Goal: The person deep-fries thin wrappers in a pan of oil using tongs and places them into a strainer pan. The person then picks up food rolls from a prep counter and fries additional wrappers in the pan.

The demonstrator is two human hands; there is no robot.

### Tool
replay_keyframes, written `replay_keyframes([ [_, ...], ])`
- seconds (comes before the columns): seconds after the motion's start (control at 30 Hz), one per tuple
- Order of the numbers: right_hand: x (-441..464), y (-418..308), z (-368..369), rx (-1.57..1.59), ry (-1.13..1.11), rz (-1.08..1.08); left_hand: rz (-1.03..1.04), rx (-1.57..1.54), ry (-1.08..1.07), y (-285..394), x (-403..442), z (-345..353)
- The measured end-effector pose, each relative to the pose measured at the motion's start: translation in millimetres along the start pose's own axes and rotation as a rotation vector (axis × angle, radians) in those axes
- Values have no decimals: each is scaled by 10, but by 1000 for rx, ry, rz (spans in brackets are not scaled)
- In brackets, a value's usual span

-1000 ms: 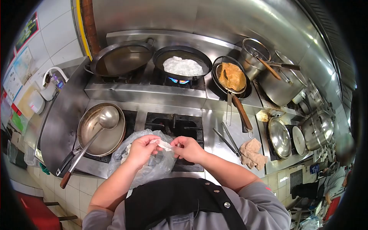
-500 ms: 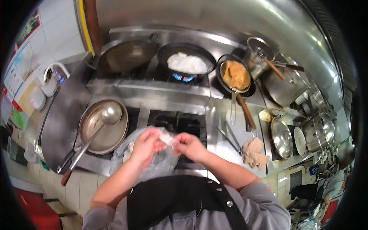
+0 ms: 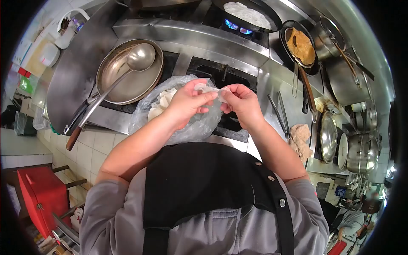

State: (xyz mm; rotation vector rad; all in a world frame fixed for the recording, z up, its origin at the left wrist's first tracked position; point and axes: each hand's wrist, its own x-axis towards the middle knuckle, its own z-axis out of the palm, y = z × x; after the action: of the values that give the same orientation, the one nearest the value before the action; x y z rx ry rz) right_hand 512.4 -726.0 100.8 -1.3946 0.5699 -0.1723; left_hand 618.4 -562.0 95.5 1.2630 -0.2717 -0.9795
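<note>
My left hand (image 3: 189, 104) and my right hand (image 3: 243, 104) meet over a clear plastic bag (image 3: 142, 112). Between their fingertips they pinch a thin, soft white piece (image 3: 207, 89), one end in each hand; its kind is unclear. More flat, off-white pieces (image 3: 161, 104) lie in the bag, partly covered by my left hand and forearm. The bag rests on the front burner, beside a wide pan (image 3: 109, 80) with a ladle (image 3: 141, 57) lying across it.
White food (image 3: 248, 16) sits in a black pan over a blue flame (image 3: 231, 24). To the right are a strainer holding an orange-brown cloth-like thing (image 3: 301, 46), tongs (image 3: 279, 114), a crumpled cloth (image 3: 300, 138) and a round lid (image 3: 329, 137). A red box (image 3: 42, 195) stands at lower left.
My view has tilted down and shifted, so stove and pans appear higher. Both hands still pinch the white piece, which looks more stretched out between them. More of the bag's contents shows.
</note>
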Motion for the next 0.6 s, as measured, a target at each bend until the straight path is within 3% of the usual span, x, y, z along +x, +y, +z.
replay_keyframes([
  [0.07,-14,-8,6,-33,-17,-5,-30,76,-79,-62,63,-69],
  [0.27,-64,-75,-12,-210,-77,-32,73,193,-50,-77,85,-120],
  [0.37,-75,-127,-72,-152,-197,28,40,93,-59,-34,109,-149],
  [0.47,-90,-171,-52,-29,-220,67,-90,-240,-100,60,31,-117],
  [0.6,-66,-165,-18,-75,-190,27,-60,-395,-156,13,52,-175],
])
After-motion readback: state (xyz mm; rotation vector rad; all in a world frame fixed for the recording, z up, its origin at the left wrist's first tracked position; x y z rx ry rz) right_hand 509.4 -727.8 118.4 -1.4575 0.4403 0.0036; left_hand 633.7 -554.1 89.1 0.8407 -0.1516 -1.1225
